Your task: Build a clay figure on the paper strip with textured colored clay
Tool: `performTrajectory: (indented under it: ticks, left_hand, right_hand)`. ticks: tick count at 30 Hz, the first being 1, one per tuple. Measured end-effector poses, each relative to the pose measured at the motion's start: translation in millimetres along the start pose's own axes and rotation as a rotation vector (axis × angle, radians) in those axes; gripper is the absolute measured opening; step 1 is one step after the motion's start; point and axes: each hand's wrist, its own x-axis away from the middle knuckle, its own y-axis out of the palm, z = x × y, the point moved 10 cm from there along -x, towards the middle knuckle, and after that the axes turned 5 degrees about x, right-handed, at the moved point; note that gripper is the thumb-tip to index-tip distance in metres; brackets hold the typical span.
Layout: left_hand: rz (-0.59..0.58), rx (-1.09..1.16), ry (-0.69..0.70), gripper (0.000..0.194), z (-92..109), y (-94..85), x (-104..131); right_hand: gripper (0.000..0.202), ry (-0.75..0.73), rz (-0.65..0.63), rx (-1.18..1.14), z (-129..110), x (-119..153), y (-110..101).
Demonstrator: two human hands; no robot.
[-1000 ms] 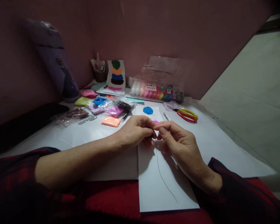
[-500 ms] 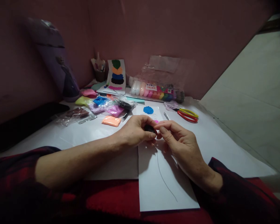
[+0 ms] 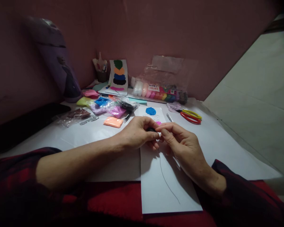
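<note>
Between the thumb and fingers of my left hand (image 3: 139, 133) is a lump of black clay (image 3: 151, 129), partly covered by the fingers. My right hand (image 3: 181, 140) meets it from the right, its thumb and forefinger pinched together at the lump's edge; whatever lies between those fingertips is too small to make out. Below both hands lies a white sheet (image 3: 156, 192) with a thin curved line drawn down it. Toward its far end the sheet carries a round blue clay patch (image 3: 150, 111) and a small pink patch (image 3: 158, 123), partly hidden by my hands.
Scissors (image 3: 191, 116) with red and yellow handles lie to the right. Bagged clay, including an orange packet (image 3: 113, 122), is heaped at the left. Behind stand a card with coloured patches (image 3: 119, 73) and a clear bag of colourful clay (image 3: 153, 90). A tall purple case (image 3: 54, 60) leans left.
Both hands stay in nearly the same place. The fingers of my left hand have shifted slightly around the black clay, and less of the lump shows.
</note>
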Motion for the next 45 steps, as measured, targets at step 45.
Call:
performTrajectory:
  ticks: [45]
  left_hand:
    - [-0.03,-0.002,0.036,0.006,2.0,3.8,0.7]
  right_hand:
    - [0.013,0.077,-0.049,-0.057,4.3,1.4,6.5]
